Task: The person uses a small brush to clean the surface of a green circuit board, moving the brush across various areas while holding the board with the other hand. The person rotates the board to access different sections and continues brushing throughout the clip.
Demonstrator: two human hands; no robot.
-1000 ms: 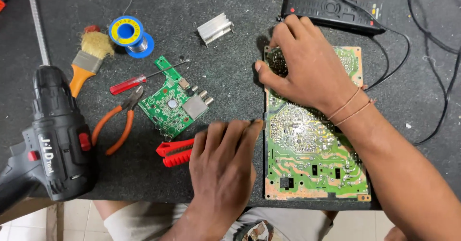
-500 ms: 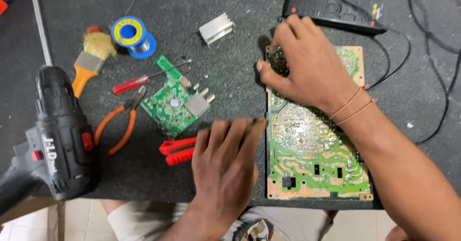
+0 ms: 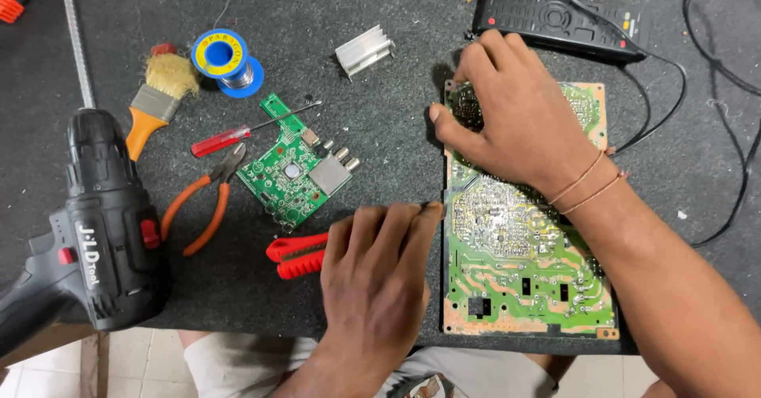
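A large green circuit board (image 3: 523,287) lies solder side up on the dark mat, right of centre. My right hand (image 3: 515,120) covers its upper left corner, thumb on the left edge and fingers curled over the top edge, gripping the board there. My left hand (image 3: 376,279) lies flat on the mat, palm down and holding nothing, with its fingertips against the board's left edge. A red-handled tool (image 3: 297,255) sticks out from under that hand's left side; its working end is hidden.
A small green circuit board (image 3: 293,176) lies left of centre, with orange pliers (image 3: 202,204) and a red screwdriver (image 3: 230,138) beside it. A black drill (image 3: 99,231) sits at the front left edge. Farther back are a solder spool (image 3: 222,59), brush (image 3: 158,97), heat sink (image 3: 365,49), remote (image 3: 555,21) and cable (image 3: 674,89).
Both hands stay in place on the mat and the board. Only the view has shifted slightly.
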